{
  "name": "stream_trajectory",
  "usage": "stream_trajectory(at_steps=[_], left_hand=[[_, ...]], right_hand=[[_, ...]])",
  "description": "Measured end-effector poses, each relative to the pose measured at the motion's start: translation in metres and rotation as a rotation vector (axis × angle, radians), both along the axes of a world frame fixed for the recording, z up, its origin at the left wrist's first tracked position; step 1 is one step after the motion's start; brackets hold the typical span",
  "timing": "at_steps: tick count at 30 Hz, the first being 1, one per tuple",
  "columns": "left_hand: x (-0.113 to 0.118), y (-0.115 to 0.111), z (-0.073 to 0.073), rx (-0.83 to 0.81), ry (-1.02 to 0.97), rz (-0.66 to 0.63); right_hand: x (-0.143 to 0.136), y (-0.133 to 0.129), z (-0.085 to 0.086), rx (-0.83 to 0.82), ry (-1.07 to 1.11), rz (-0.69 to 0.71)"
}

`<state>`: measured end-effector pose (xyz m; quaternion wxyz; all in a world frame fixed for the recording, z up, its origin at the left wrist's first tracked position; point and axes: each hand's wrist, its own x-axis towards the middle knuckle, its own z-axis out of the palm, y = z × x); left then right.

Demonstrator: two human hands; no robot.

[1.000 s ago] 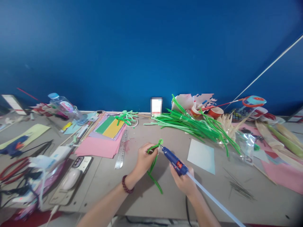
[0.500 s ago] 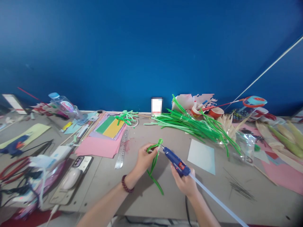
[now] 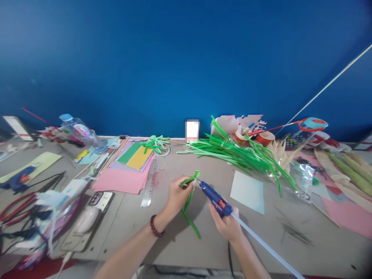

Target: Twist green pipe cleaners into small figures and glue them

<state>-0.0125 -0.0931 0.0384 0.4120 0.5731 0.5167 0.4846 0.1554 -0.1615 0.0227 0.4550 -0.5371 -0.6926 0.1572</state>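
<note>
Between the fingers of my left hand (image 3: 178, 192) is a bent green pipe cleaner (image 3: 192, 224), looped at the top with its tail hanging down over the table. My right hand (image 3: 228, 224) grips a blue hot glue gun (image 3: 214, 198) by its handle. The gun's metal tip points up and left and meets, or nearly meets, the looped end; the exact contact is too small to tell. A long translucent glue stick (image 3: 267, 245) sticks out of the gun's back toward the lower right.
A bundle of green pipe cleaners (image 3: 244, 155) lies at the back right, beside a pale square of paper (image 3: 247, 192). To the left are a steel ruler (image 3: 149, 184), pink paper (image 3: 122, 180), a phone (image 3: 101, 201) with a mouse (image 3: 88, 219) on it, and a second glue gun (image 3: 19, 179).
The glue gun has shifted very slightly left at the looped end of the pipe cleaner. Both hands otherwise keep their place and grip.
</note>
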Motion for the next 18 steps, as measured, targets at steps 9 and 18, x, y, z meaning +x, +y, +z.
stream_trajectory(at_steps=[9,18], left_hand=[[0.002,-0.0027,0.0065,0.065,0.058,0.002],[0.0018,-0.0023,0.0025,0.02,0.033,-0.002]], right_hand=[[-0.0006,-0.0002,0.0009,-0.017,-0.016,-0.018],[-0.0019,-0.0004,0.0042,-0.022,0.001,-0.014]])
